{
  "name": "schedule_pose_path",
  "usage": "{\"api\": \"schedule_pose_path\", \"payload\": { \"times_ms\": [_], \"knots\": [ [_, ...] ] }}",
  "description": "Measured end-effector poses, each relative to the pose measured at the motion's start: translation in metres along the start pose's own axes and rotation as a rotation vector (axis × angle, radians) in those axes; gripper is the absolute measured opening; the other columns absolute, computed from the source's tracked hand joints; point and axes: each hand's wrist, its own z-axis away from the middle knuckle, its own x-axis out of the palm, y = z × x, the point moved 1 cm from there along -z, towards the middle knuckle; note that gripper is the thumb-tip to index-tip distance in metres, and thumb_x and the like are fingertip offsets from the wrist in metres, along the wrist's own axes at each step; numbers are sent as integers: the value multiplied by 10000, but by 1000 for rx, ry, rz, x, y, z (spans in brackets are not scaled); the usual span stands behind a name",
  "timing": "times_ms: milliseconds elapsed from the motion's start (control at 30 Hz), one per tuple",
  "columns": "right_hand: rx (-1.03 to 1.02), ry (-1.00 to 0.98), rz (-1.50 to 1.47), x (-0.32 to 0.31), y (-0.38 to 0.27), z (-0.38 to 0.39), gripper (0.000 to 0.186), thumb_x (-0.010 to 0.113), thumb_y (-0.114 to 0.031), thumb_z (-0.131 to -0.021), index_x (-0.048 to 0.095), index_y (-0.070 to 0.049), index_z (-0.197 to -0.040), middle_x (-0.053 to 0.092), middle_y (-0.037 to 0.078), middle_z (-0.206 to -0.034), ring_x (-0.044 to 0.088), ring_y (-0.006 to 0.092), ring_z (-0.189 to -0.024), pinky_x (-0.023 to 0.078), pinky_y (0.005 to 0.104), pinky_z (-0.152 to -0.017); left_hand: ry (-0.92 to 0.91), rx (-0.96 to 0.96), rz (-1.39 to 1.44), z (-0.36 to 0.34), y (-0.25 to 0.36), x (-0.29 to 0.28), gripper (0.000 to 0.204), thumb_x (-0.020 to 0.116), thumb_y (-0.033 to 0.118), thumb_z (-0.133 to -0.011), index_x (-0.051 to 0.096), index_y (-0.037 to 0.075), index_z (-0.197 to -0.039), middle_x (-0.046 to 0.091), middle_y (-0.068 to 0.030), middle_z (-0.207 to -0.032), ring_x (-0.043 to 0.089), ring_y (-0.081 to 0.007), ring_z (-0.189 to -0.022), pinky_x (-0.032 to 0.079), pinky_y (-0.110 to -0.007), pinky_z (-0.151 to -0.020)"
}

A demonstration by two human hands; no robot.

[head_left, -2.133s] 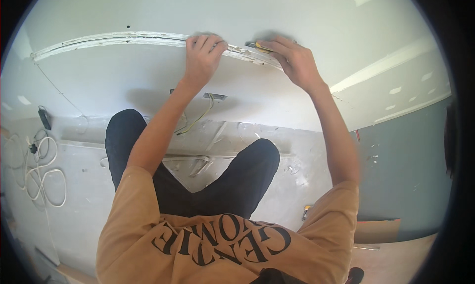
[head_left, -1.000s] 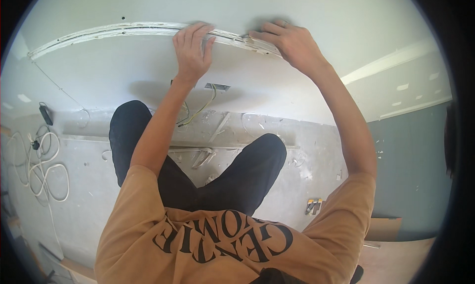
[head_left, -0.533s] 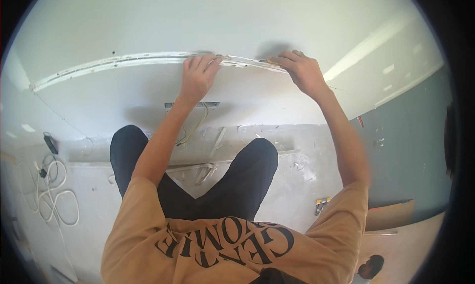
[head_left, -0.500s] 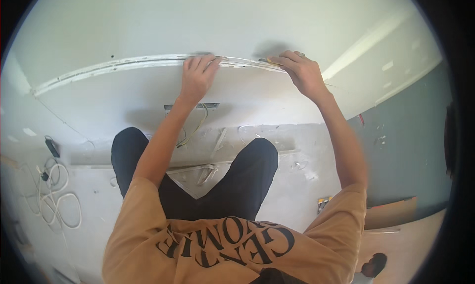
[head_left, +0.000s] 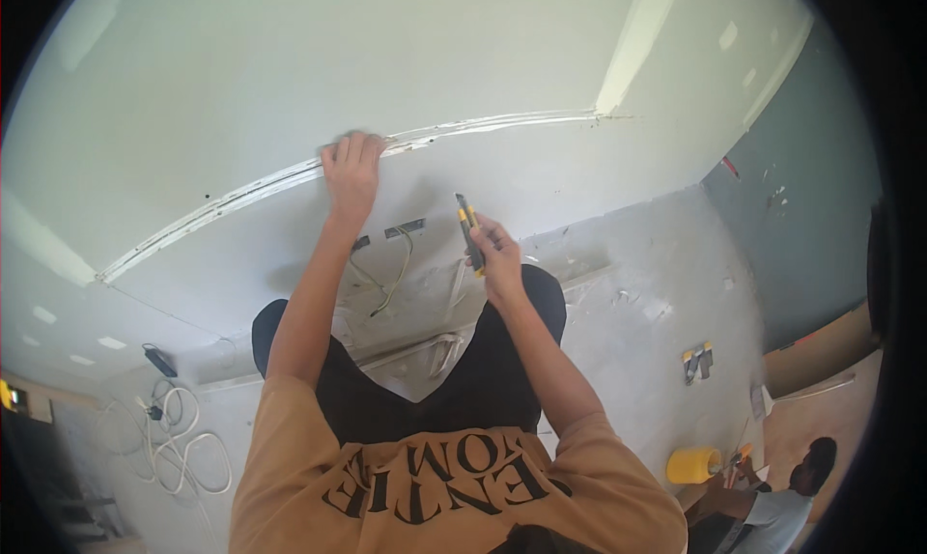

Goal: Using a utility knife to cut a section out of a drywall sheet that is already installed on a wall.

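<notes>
A white, rough-edged seam [head_left: 261,189] runs across the pale wall board [head_left: 319,61], with a dark gap along its left part. My left hand [head_left: 352,172] is at the middle of this seam, fingers curled and pressed together against it; the fingertips and anything they pinch are hidden. Lower and to the right, away from the wall, my right hand [head_left: 498,255] is closed round a yellow and black utility knife [head_left: 467,227], its tip pointing up toward the wall. Below the seam, wires [head_left: 394,274] hang from a rectangular cutout [head_left: 406,227].
Thin strips [head_left: 444,356] of debris lie on the floor between my knees. A coiled white cable [head_left: 174,448] is on the left. To the right are yellow-handled tools [head_left: 697,363], a yellow bucket [head_left: 693,465] and another person [head_left: 772,515] low down.
My right hand has come off the seam with the utility knife, moving down and left toward my knee. My left hand stays at the seam. The view has turned, showing more floor at right.
</notes>
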Motion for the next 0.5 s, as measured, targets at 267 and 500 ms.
{"api": "schedule_pose_path", "payload": {
  "times_ms": [267,500],
  "knots": [
    [145,48,-261,-38,21,-10,377,709,-176,-1092,661,-12,-1429,678,42,-958,654,153,-759,574,294,-635,-364,247,192,60,9,-27,236,837,201,-908,738,112,-1103,699,-25,-1099,634,-253,-1018,434,-458,-940],
    [198,-65,-230,-29,15,-8,376,680,-225,-1114,667,-10,-1422,668,23,-949,648,138,-787,563,288,-658,-61,91,-28,0,-38,-35,233,848,207,-906,749,127,-1102,712,-50,-1116,635,-285,-1065,435,-473,-953]
  ]
}}
